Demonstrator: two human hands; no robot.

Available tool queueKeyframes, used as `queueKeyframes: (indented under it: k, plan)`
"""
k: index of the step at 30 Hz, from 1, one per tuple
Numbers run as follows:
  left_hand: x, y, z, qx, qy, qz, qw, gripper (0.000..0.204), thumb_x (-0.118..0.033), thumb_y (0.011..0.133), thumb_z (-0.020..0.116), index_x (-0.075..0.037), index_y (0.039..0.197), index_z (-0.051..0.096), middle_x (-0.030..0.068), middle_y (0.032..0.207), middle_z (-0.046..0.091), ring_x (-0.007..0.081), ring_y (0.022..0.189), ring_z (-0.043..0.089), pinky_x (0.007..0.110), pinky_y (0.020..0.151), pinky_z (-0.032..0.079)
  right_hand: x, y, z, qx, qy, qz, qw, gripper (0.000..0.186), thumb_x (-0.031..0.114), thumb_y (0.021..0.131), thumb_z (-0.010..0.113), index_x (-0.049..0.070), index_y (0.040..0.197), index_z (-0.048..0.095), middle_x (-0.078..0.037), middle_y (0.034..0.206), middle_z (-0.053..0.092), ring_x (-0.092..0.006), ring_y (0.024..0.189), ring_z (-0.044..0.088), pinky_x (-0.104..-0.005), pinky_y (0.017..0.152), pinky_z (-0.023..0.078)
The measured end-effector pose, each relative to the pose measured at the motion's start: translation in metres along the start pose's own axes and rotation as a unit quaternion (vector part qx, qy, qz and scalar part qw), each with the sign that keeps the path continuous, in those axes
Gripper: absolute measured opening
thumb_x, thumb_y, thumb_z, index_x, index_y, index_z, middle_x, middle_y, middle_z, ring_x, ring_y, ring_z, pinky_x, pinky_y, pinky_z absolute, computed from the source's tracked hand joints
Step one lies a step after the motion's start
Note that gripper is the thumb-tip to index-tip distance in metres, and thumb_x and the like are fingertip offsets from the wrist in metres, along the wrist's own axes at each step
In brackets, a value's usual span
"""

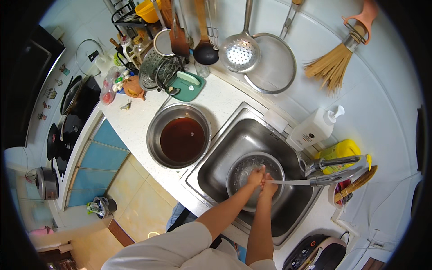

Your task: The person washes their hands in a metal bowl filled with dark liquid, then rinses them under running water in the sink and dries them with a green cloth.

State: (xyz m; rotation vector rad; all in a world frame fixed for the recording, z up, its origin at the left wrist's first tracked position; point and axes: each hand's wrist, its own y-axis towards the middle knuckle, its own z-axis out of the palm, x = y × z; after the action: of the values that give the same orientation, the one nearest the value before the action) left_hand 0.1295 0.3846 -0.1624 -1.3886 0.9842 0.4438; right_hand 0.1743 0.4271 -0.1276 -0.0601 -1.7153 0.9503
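Both of my hands meet over a round metal basin [234, 167] standing in the stainless steel sink [211, 175]. Water streams from the pull-out faucet [320, 181] on the right and strikes them. My left hand [257, 176] presses against my right hand [268, 187], fingers closed and close together. Anything between them is hidden. Clear water with bubbles lies in the basin under them. To the left, a large metal pot [154, 130] of reddish-brown liquid rests on the white counter.
A white pump bottle [311, 129] and a yellow bottle [348, 150] stand behind the sink. Skimmers [240, 53], strainers and a bamboo brush [330, 65] hang on the wall. A green tray [191, 91] sits behind the pot. A black appliance [310, 252] is at lower right.
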Motion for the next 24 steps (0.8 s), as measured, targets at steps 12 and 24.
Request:
queueKeyframes:
  k: [12, 24]
  plan:
    - [-0.001, 0.020, 0.010, 0.121, -0.150, -0.164, 0.967, 0.047, -0.042, 0.072, 0.060, -0.004, 0.098, 0.054, 0.0121, 0.098, 0.057, 0.0219, 0.091, 0.055, 0.033, 0.073, 0.046, 0.011, -0.010, 0.017, 0.136, 0.118, -0.003, 0.984, 0.020, 0.024, 0.080, 0.053, 0.006, 0.088, 0.053, -0.006, 0.084, 0.056, -0.0198, 0.075, 0.055, -0.0287, 0.061, 0.044]
    - [0.019, -0.018, 0.026, 0.317, -0.499, -0.218, 0.777, 0.033, -0.037, 0.079, 0.053, -0.005, 0.090, 0.052, 0.0116, 0.077, 0.058, 0.0233, 0.064, 0.057, 0.031, 0.058, 0.049, 0.016, 0.026, 0.011, 0.127, 0.183, 0.101, 0.970, 0.036, 0.021, 0.083, 0.042, -0.010, 0.101, 0.047, -0.021, 0.092, 0.054, -0.0300, 0.090, 0.053, -0.0342, 0.082, 0.044]
